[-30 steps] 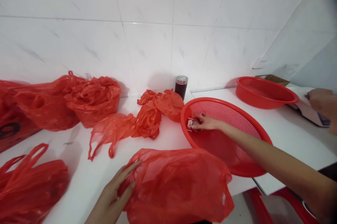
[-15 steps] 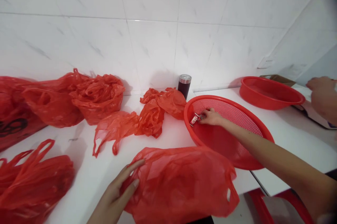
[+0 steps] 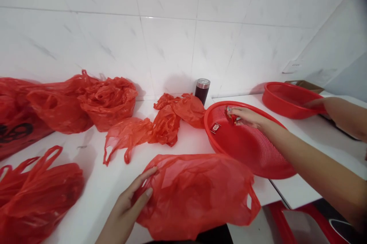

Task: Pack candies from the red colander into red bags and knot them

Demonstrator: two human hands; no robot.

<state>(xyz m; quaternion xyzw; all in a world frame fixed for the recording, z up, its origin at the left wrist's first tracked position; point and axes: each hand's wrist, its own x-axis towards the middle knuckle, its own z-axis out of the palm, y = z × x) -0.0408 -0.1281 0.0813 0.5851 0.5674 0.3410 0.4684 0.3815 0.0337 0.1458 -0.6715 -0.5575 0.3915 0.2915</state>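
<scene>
My left hand [image 3: 133,202] grips the side of a thin red plastic bag [image 3: 197,194], its thumb and fingers on the bag's left edge. The bag's mouth is spread, and one handle loop sticks out on the right. My right hand [image 3: 246,117] reaches into a tilted red mesh basket [image 3: 249,148]. Its fingers are closed around several small wrapped packets [image 3: 233,117], too small to identify exactly. Left of that hand, one small red-and-white packet [image 3: 215,128] lies against the basket's inner wall.
Crumpled red bags [image 3: 166,125] lie behind. Filled red bags [image 3: 107,102] stand at left, another [image 3: 46,194] nearer. A dark tumbler [image 3: 202,90] stands by the tiled wall. At right, another person's hand [image 3: 318,102] reaches into a red basin [image 3: 278,100]. A red-framed stool [image 3: 282,223] sits below.
My right hand has moved rightward and up inside the basket with packets in its fingers, leaving one packet on the wall. The other person's hand has moved into the basin.
</scene>
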